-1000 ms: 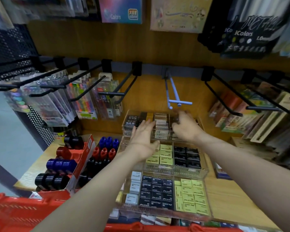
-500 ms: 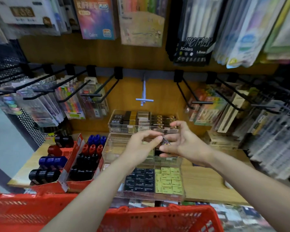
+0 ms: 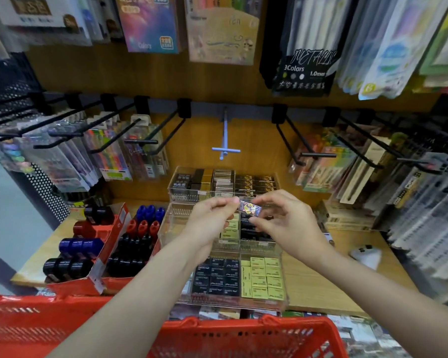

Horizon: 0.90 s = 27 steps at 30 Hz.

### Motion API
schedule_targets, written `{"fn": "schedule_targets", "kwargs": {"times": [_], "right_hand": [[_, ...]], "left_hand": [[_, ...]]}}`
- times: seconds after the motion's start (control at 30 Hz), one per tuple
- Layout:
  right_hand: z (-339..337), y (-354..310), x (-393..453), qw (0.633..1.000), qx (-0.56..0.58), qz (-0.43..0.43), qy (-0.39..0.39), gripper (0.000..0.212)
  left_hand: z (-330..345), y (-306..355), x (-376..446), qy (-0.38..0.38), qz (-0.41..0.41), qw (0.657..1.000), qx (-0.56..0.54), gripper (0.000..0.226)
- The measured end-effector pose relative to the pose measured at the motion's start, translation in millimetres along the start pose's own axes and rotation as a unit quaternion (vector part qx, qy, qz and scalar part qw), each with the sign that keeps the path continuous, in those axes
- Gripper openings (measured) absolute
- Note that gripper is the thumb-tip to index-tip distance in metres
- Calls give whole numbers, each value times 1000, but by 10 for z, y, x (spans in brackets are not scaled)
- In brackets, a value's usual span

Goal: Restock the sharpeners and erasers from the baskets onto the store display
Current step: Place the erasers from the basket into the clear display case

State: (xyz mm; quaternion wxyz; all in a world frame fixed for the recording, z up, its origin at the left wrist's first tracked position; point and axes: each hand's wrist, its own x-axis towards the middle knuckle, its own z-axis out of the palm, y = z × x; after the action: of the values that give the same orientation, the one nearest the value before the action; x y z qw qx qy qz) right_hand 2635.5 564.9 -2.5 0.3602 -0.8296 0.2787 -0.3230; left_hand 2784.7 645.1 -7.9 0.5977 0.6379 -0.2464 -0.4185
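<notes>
Head view: I hold a small rectangular eraser in a shiny holographic wrapper [image 3: 250, 208] between both hands, above the middle tier of the clear acrylic stepped display case [image 3: 282, 257]. Its long axis runs roughly left to right, tilted slightly down toward the right, with the broad printed face turned up toward the camera. My left hand [image 3: 208, 223] pinches the left end between thumb and forefinger. My right hand [image 3: 289, 226] grips the right end with thumb and fingertips, the remaining fingers curled loosely.

The case stands on a light wooden shelf [image 3: 318, 285] against a wooden back panel. Black metal peg hooks [image 3: 290, 136] project from a rail above it, carrying packaged pens on both sides; one pale blue hook [image 3: 225, 140] at the centre is bare. Left of the case, red cardboard trays [image 3: 106, 244] hold black, blue and red cylindrical sharpeners [image 3: 80, 248]. Two red plastic mesh baskets [image 3: 243, 337] sit at the bottom edge.

The wrapper reflects blue and violet, with a yellow and red mark at its centre; the print is too small to read. Black and yellow boxed erasers [image 3: 263, 277] fill the lowest tier of the case.
</notes>
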Motion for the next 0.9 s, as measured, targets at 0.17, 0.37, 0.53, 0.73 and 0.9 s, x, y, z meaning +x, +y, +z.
{"fn": "schedule_targets", "kwargs": {"times": [0.17, 0.37, 0.53, 0.73, 0.9], "right_hand": [[35, 240, 303, 985, -152, 6, 80, 26], [129, 526, 977, 961, -221, 149, 78, 31], [380, 792, 1364, 939, -269, 207, 59, 28], [392, 781, 1295, 947, -285, 143, 29, 27], [397, 813, 1110, 915, -388, 27, -109, 49]], "left_hand": [[-41, -71, 207, 34, 136, 952, 272, 45], [-228, -193, 526, -59, 166, 798, 576, 71], [-298, -394, 620, -45, 172, 774, 608, 68], [-295, -369, 649, -51, 160, 796, 581, 64], [-281, -322, 661, -52, 146, 797, 584, 64]]}}
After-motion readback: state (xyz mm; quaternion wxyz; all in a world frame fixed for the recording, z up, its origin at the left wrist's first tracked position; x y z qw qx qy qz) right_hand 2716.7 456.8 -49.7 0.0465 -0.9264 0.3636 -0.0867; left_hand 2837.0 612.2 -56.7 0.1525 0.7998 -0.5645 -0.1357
